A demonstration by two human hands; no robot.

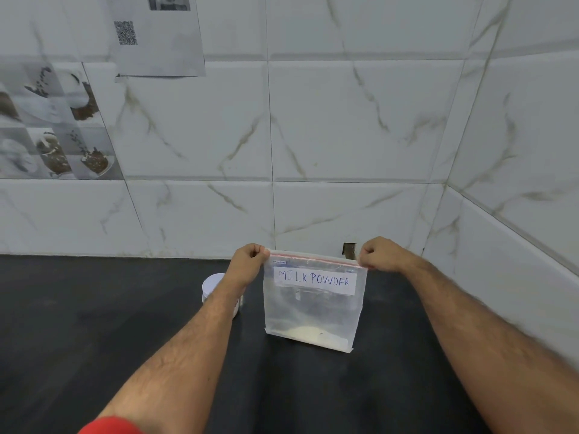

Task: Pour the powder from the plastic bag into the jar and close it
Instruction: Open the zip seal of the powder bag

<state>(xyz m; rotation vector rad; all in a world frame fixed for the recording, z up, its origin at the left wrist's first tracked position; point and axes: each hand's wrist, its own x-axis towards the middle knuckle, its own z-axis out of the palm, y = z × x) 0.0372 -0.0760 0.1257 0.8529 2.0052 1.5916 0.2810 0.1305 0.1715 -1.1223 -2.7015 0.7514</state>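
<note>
A clear plastic zip bag [311, 311] stands upright on the black counter [94, 324], labelled "MILK POWDER", with a little pale powder [313, 335] lying in its bottom. My left hand [247, 261] pinches the bag's top left corner at the red zip strip. My right hand [377, 253] pinches the top right corner. The zip strip is stretched straight between both hands. A white jar [212, 285] with a white lid stands on the counter behind my left forearm, which hides most of it.
A marble-patterned tiled wall [313, 136] rises right behind the bag and turns a corner at the right. A printed sheet with a QR code [156, 36] hangs on the wall at upper left. A small dark hole [349, 249] is in the wall's base.
</note>
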